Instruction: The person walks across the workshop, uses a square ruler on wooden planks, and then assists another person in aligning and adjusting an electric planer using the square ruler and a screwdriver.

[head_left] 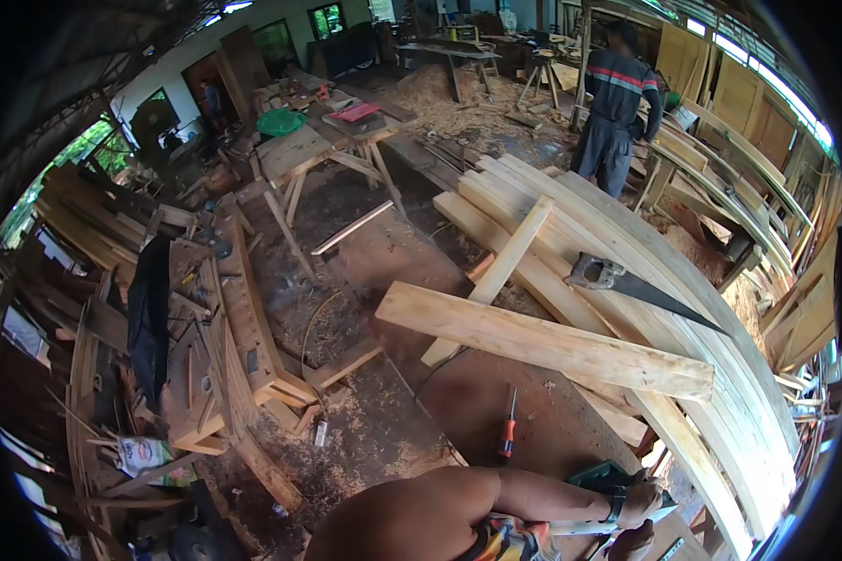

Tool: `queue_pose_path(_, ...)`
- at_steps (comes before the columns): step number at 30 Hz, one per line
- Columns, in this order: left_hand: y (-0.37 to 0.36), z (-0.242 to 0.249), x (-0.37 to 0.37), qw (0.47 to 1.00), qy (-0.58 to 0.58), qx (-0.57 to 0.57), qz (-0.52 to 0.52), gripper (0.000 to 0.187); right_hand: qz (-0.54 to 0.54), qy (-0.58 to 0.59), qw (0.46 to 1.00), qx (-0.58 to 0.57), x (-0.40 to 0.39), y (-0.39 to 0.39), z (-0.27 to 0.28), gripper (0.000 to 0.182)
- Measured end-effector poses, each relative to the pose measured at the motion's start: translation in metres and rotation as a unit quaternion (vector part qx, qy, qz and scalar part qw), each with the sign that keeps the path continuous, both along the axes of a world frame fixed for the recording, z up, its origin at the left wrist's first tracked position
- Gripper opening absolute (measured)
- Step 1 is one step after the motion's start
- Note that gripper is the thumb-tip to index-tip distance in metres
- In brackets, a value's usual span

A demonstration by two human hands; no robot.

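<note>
Steadying it, seemingly, I am gripping a pale flat piece (663,511) beside the dark green case (601,475) with my left hand (639,502), but cannot tell whether my right hand (632,542) is holding anything.

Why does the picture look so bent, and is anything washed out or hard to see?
Head view: black corners and bowed-looking, long pale wooden planks suggest a wide lens; head view again: glare whitens those planks at lower right; head view also: the bare hands show small near the bottom edge, finger detail unclear.
</note>
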State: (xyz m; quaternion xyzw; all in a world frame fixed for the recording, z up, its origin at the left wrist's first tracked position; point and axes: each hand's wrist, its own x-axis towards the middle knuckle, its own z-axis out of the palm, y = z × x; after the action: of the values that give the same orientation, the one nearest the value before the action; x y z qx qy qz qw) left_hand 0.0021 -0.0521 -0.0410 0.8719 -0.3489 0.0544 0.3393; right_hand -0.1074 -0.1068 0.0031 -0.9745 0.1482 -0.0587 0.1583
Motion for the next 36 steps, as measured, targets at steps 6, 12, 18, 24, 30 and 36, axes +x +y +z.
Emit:
queue_pose_path(6, -0.018, -0.034, 0.008, 0.958, -0.189, -0.193, 0.092, 0.012, 0.020, -0.011, 1.000, 0.010, 0.000, -0.010, -0.018, 0.028)
queue_pose_path(12, -0.096, -0.088, -0.005, 0.931, -0.032, -0.231, 0.281, 0.017, 0.020, -0.016, 1.000, 0.013, -0.001, 0.002, -0.003, 0.027)
queue_pose_path(18, -0.081, -0.074, -0.011, 0.917, -0.049, -0.309, 0.247, 0.012, 0.018, -0.022, 0.999, 0.018, 0.001, -0.004, -0.009, 0.027)
queue_pose_path(24, 0.020, 0.020, 0.014, 0.978, 0.150, -0.055, -0.137, 0.012, 0.016, -0.029, 0.999, 0.020, 0.002, -0.016, -0.021, 0.027)
queue_pose_path(30, 0.045, 0.045, 0.004, 0.992, 0.078, -0.016, -0.101, 0.016, 0.021, -0.037, 0.999, 0.022, 0.001, -0.043, -0.064, 0.026)
queue_pose_path(36, 0.057, 0.066, -0.007, 0.996, 0.052, -0.009, -0.070, 0.022, 0.042, -0.047, 0.998, 0.028, 0.001, -0.039, -0.054, 0.026)
